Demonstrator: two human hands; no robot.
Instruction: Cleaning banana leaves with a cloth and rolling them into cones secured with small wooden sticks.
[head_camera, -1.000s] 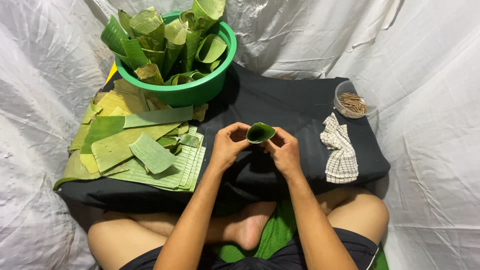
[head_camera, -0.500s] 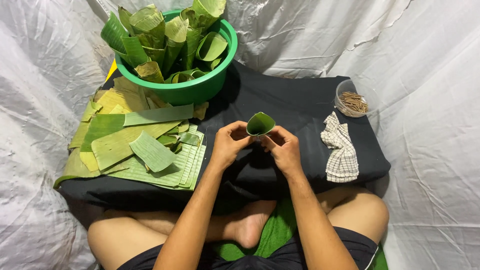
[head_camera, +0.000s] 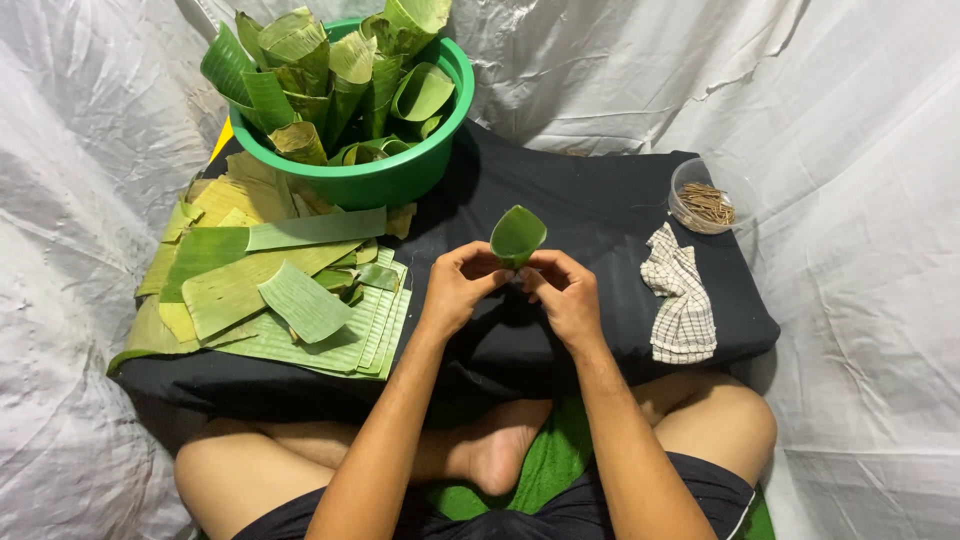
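A small green banana-leaf cone (head_camera: 518, 235) is held upright over the black cloth (head_camera: 600, 200), its open mouth facing away from me. My left hand (head_camera: 460, 285) pinches its lower left side. My right hand (head_camera: 562, 290) pinches its lower right side, and the fingertips of both hands meet at the cone's base. To the left lies a stack of cut banana-leaf strips (head_camera: 270, 285).
A green basin (head_camera: 400, 175) full of rolled leaf cones stands at the back left. At the right sit a small clear bowl of thin brown sticks (head_camera: 703, 195) and a folded checked cloth (head_camera: 680, 305). White sheeting surrounds the black surface. My crossed legs are below.
The leaf cone has been raised a little and turned more upright between my fingers. Both hands stay close together in the same spot.
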